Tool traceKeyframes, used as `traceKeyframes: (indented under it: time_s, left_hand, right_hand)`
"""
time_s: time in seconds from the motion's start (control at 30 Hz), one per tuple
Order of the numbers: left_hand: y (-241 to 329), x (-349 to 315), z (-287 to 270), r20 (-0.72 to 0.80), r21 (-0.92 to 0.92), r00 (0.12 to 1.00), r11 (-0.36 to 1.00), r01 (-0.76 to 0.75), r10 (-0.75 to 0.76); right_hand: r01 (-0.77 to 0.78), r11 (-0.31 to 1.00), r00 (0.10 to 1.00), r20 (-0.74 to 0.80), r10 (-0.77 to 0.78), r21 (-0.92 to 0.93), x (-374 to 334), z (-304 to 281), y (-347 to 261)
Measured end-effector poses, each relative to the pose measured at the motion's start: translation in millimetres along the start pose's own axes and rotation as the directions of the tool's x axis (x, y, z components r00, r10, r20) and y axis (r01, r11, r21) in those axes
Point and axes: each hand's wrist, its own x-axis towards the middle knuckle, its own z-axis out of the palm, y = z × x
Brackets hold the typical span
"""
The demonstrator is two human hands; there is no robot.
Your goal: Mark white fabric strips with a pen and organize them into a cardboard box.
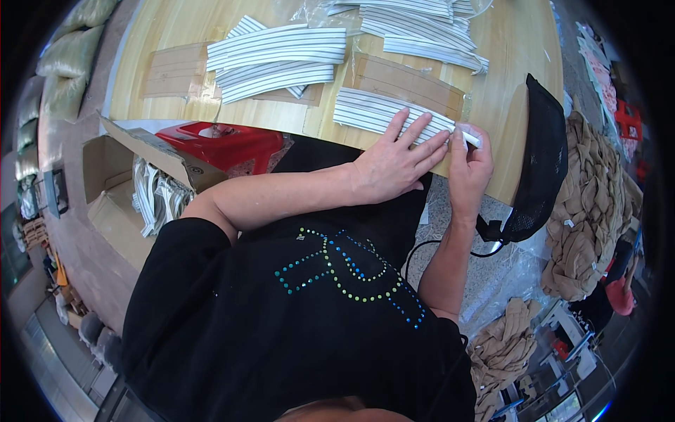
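Note:
A white fabric strip with dark stripes [362, 109] lies along the near edge of the wooden table [295, 126]. My left hand [394, 158] rests on this strip, fingers spread and flat. At the strip's right end, my right hand [471, 162] pinches the fabric between thumb and fingers, where a small white turned or rolled end sticks out. Part of the strip is hidden under my fingers. Just beyond it, a brown rectangle with ruled lines [411, 84] is taped to the tabletop.
More striped strips [278, 56] are stacked crosswise at left, with another pile [422, 32] at the far side. A black mesh-like item [541, 162] hangs at the right table edge. Below left stand a red stool [225, 148] and a cardboard box [116, 218] holding striped pieces.

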Motion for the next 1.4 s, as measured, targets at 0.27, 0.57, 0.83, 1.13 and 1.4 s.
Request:
traceKeyframes:
  time_s: [0.27,0.57,0.83,1.13,1.4]
  left_hand:
    - [1,-2,6,0.008,-0.005,1.000,1.000,0.010,-0.010]
    - [0,-3,11,-0.089,-0.015,0.996,1.000,0.013,-0.014]
    - [3,-4,13,0.065,0.082,0.998,0.997,0.008,-0.013]
    - [6,-5,32,-0.001,0.084,0.998,0.995,0.055,-0.055]
    - [1,6,46,-0.213,-0.422,0.962,0.904,0.068,-0.171]
  right_hand:
    - [-0.004,0.993,1.000,-0.012,0.003,-0.114,8,1,7]
    - [0.037,0.995,0.999,0.015,-0.036,-0.096,9,16,-7]
    - [0.181,0.956,0.970,0.204,-0.135,-0.230,18,33,-7]
    - [0.185,0.976,0.961,0.230,-0.155,-0.113,15,63,-30]
    - [0.401,0.827,0.900,0.339,-0.275,-0.394,27,73,-28]
